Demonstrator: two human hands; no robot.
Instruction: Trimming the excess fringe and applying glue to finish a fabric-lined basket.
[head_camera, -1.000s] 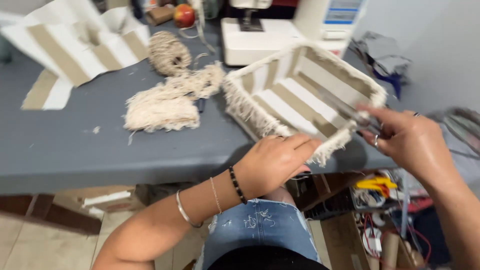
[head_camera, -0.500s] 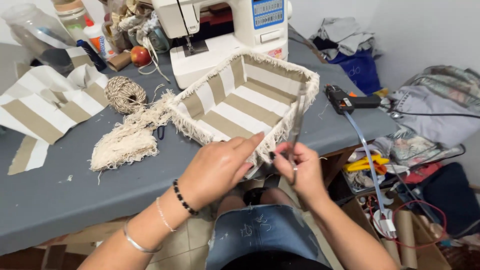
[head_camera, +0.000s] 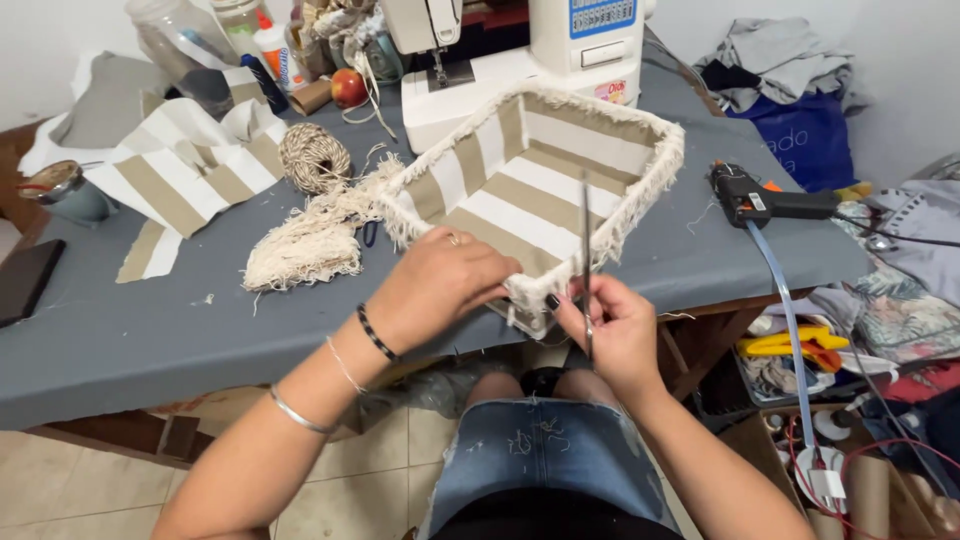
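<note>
A square fabric basket (head_camera: 560, 190) with beige and white stripes and a cream fringe along its rim sits at the front edge of the grey table (head_camera: 150, 320). My left hand (head_camera: 440, 285) grips the basket's near corner, fingers curled over the fringed rim. My right hand (head_camera: 605, 325) holds a pair of slim metal scissors (head_camera: 586, 240) upright, their blades rising over the basket's near wall beside that corner.
A heap of cream fringe (head_camera: 305, 245) and a twine ball (head_camera: 313, 155) lie left of the basket. Striped fabric (head_camera: 190, 175) lies further left. A sewing machine (head_camera: 520, 50) stands behind. A glue gun (head_camera: 760, 200) rests at the right, its cable hanging down.
The view has swung left and the basket now sits more central. My right hand has brought the scissors from the basket's right side to its near corner.
</note>
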